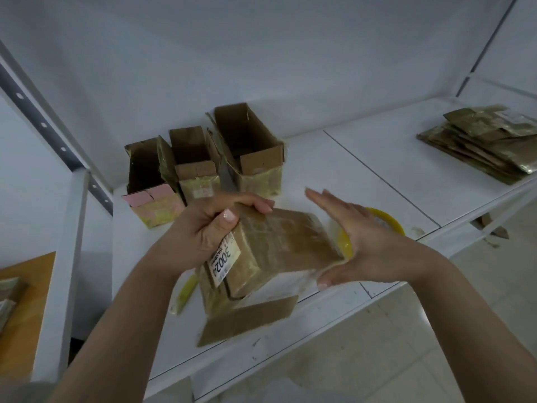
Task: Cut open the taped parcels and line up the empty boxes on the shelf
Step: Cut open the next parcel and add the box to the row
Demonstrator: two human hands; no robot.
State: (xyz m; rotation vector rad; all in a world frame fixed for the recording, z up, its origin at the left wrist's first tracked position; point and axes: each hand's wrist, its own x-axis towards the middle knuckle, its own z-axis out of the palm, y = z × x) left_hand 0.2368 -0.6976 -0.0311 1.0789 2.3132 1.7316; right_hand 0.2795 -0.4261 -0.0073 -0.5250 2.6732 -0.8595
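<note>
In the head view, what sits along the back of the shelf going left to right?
Open box with pink flaps → narrower open box → larger open box → stack of flattened cardboard at the far right. The parcel in the hands and the tape roll lie nearer the front, so they are left out.

The right hand (357,237) is smeared with motion blur, its fingertips soft, and it covers most of the yellow tape roll (386,221) behind it. The parcel (279,245) blurs along its right end, and the small print on its label (225,263) is unreadable beside the big digits. A yellow object (186,289) pokes out from under the left forearm, too hidden to name. The flat cardboard stack (488,141) runs off the right edge. At far left, something on the wooden board (26,301) is cut off.
</note>
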